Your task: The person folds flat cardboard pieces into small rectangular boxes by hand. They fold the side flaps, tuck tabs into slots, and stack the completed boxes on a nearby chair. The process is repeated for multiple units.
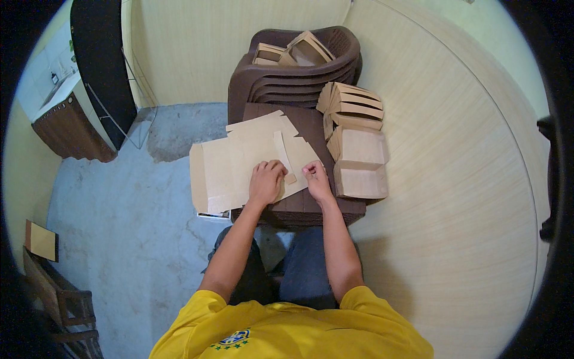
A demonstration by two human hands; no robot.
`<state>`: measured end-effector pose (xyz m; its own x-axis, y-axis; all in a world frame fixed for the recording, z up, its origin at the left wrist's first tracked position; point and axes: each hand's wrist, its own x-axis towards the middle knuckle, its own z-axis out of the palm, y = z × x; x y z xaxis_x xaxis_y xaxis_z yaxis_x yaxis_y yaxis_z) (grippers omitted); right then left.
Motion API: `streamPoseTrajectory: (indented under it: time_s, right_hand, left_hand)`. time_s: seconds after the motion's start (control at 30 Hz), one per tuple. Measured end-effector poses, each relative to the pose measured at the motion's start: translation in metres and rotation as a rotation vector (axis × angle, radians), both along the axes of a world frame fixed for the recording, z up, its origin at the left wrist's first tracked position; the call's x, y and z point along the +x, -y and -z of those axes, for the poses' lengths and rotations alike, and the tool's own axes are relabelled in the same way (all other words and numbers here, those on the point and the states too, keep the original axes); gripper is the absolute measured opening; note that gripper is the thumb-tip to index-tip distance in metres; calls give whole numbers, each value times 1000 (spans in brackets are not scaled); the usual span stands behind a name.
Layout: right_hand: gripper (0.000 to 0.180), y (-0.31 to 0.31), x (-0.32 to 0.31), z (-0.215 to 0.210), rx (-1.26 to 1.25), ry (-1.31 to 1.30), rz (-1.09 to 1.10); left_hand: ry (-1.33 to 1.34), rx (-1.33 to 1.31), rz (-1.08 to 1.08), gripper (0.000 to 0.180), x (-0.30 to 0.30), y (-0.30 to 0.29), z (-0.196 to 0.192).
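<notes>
A flat, unfolded cardboard box blank (pixel 230 161) lies over a stack of dark brown plastic chairs (pixel 347 206). On the blank rests a narrow pale strip (pixel 282 149), with a small brown tab (pixel 291 179) at its near end. My left hand (pixel 267 178) lies on the blank just left of the tab, palm down with its fingers bent loosely. At the blank's right edge is my right hand (pixel 317 178), its thumb and fingertips pinched together. Whatever may be between those fingertips is too small to make out.
Folded cardboard boxes (pixel 360 146) stand in a row along the right side of the seat. More boxes (pixel 308 49) lie on the chairs' far end. A curved wood-patterned wall (pixel 454 179) rises at the right. A dark wooden piece of furniture (pixel 60 299) stands at the lower left.
</notes>
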<state>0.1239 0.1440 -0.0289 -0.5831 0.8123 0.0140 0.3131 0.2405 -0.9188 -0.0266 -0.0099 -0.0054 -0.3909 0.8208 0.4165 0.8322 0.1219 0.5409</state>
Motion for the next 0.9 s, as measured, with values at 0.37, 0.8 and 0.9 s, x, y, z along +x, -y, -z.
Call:
streamPoseTrajectory:
  time_s: [0.37,0.8,0.9]
  right_hand:
    - [13,18,23,-12,371,9,-133]
    - [29,33,22,-34,446,-45,-109]
    - [29,32,21,-35,448,-46,-135]
  left_hand:
    - [-1,-24,-14,55,5,6,-13]
    - [10,-89,-18,70,7,3,-23]
    - [23,-91,-23,67,7,1,-26]
